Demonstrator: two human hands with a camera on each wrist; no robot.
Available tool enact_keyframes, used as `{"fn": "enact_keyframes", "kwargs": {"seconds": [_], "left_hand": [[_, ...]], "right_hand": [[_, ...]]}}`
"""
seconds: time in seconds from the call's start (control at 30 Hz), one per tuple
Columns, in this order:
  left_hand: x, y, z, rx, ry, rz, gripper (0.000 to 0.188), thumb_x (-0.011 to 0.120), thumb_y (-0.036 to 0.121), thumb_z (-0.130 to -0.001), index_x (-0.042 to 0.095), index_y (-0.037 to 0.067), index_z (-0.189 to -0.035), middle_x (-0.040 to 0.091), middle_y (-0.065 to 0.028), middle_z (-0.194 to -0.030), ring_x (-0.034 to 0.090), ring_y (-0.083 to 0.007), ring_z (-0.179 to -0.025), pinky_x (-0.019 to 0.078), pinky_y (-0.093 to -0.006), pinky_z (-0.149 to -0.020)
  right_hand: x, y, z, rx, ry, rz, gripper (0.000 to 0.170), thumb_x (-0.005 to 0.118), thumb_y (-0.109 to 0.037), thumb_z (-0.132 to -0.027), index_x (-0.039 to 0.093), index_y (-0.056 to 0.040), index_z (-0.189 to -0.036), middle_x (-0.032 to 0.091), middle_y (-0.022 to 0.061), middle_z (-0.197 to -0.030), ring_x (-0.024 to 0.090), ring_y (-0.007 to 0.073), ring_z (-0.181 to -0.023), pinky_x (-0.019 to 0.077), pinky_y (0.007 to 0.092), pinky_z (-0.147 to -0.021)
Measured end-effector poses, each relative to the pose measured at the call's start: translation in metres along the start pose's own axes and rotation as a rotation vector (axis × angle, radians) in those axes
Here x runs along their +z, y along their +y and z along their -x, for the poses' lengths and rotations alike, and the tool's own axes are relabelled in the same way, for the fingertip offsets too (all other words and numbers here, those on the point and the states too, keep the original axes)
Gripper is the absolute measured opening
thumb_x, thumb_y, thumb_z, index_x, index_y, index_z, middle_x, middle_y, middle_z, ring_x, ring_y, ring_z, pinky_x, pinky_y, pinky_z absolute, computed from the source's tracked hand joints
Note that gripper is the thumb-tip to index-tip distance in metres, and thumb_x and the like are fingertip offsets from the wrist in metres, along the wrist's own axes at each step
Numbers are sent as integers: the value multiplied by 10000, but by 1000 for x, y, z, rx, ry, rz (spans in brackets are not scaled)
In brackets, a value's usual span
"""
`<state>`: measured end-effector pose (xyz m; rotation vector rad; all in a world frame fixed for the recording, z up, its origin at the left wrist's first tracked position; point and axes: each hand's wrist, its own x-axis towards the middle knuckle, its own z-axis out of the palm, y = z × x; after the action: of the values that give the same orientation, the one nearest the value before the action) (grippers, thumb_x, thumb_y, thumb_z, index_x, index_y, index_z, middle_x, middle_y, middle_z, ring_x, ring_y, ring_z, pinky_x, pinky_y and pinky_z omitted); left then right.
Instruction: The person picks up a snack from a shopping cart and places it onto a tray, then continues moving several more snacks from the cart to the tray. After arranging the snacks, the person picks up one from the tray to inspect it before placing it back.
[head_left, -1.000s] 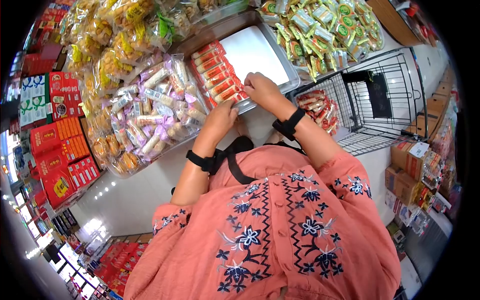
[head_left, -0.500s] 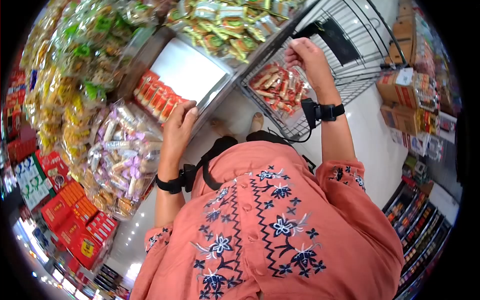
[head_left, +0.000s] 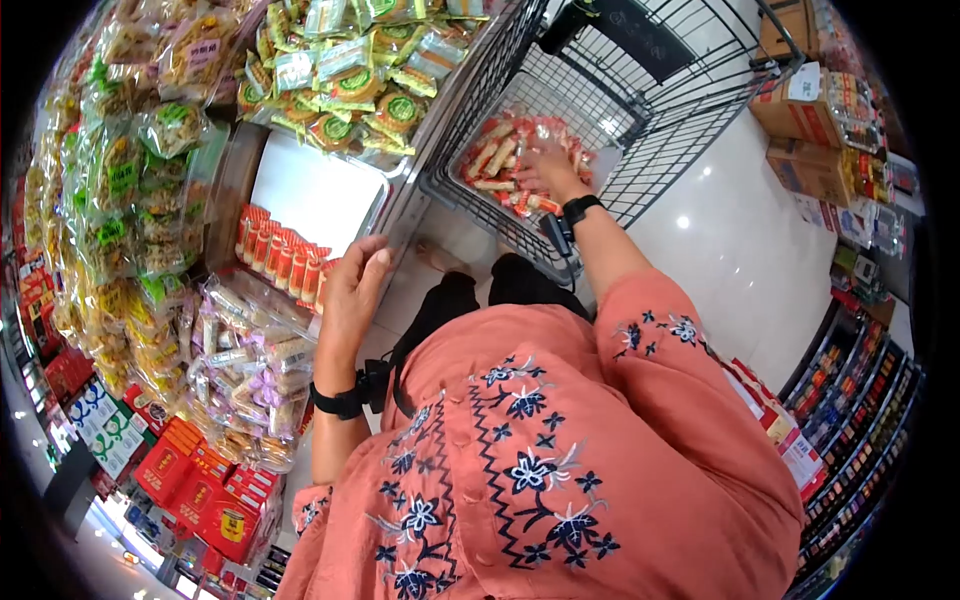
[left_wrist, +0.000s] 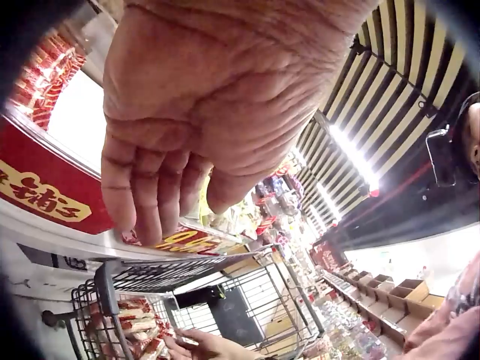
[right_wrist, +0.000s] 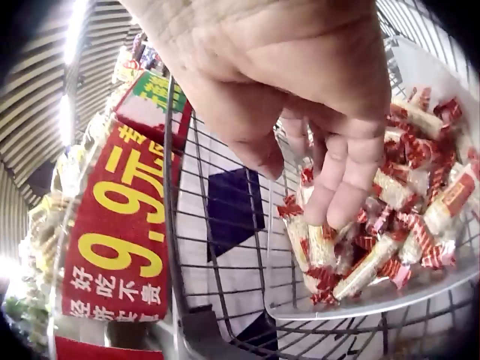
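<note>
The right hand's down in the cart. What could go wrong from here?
The right hand is at a jumble of wrapped sticks, so it could crush or shift some. The right wrist camera shows near the cart and might snag on its wires. The left hand is near the row of red-wrapped sticks; a stray move could knock it askew.

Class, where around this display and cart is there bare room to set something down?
Free: the white surface, between the red-wrapped snacks and yellow-green packets. Crowded: those packets, the purple packs, and the clear bin under the right hand.
</note>
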<state>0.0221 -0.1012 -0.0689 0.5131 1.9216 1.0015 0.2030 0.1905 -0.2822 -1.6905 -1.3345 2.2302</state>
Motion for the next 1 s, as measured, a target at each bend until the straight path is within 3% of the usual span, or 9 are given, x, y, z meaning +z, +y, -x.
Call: {"fn": "enact_keyframes", "kwargs": {"seconds": [0.03, 0.27, 0.4, 0.43, 0.57, 0.8, 0.93, 0.97, 1.0], "left_hand": [[1, -3, -1, -22, -16, 24, 386, 532, 242, -1028, 565, -39, -1289, 687, -105, -1123, 660, -162, -996, 500, -277, -843], [6, -5, 9, -84, 59, 35, 312, 584, 190, -1012, 601, -48, -1213, 666, -63, -1024, 624, -123, -910, 501, -268, -829], [3, -9, 15, -112, 99, 39, 324, 585, 207, -1009, 603, -49, -1208, 666, -71, -1015, 627, -130, -921, 499, -273, -835], [1, -11, 16, -118, 105, 38, 327, 583, 210, -1009, 602, -49, -1208, 665, -73, -1014, 630, -132, -921, 500, -273, -833], [-2, -17, 16, -119, 110, 39, 332, 578, 213, -1008, 601, -47, -1213, 664, -76, -1003, 635, -137, -913, 502, -276, -826], [-7, -29, 11, -34, 95, 53, 335, 577, 219, -1006, 597, -47, -1210, 665, -70, -982, 632, -134, -898, 502, -282, -823], [-12, -30, 4, 32, 67, 59, 337, 576, 223, -1003, 596, -41, -1211, 668, -71, -969, 630, -130, -904, 496, -275, -821], [-12, -22, 4, 37, 65, 78, 337, 576, 224, -1002, 595, -39, -1212, 668, -70, -963, 629, -129, -903, 494, -274, -820], [-12, -17, 3, 41, 65, 96, 338, 576, 224, -1001, 595, -38, -1213, 667, -69, -958, 627, -128, -903, 493, -272, -819]], "right_hand": [[4, 8, -13, -17, -34, -53, 690, 593, -129, -929, 261, -48, -1529, 598, 166, -1148, 688, 281, -858, 587, 366, -670], [20, 7, -49, 4, 14, 364, 690, 505, -63, -933, 231, -156, -1560, 565, 234, -1319, 721, 267, -885, 604, 372, -667], [13, 20, -82, -108, 45, 702, 531, 524, -44, -902, 451, -104, -1425, 657, 252, -1171, 679, 369, -1010, 545, 457, -838], [12, 22, -81, -258, 141, 894, 372, 551, -70, -892, 588, -63, -1262, 666, 255, -1127, 642, 417, -1045, 492, 483, -916], [6, 28, -78, -383, 164, 987, 198, 550, -157, -922, 668, -32, -1020, 695, 203, -1026, 646, 402, -995, 501, 492, -855], [-16, -1, -18, -590, -37, 913, 178, 565, -161, -900, 651, -24, -975, 688, 186, -947, 643, 388, -901, 499, 452, -805], [-35, -38, 32, -342, -311, 723, 174, 626, -186, -892, 630, -36, -979, 646, 83, -827, 658, 195, -850, 518, 354, -700], [-27, -53, 60, -234, -345, 475, 174, 629, -221, -939, 601, -50, -919, 540, -42, -776, 575, 72, -722, 478, 231, -565], [-24, -72, 84, -216, -370, 480, 170, 633, -222, -938, 600, -57, -916, 543, -43, -779, 564, 67, -697, 477, 228, -564]]}}
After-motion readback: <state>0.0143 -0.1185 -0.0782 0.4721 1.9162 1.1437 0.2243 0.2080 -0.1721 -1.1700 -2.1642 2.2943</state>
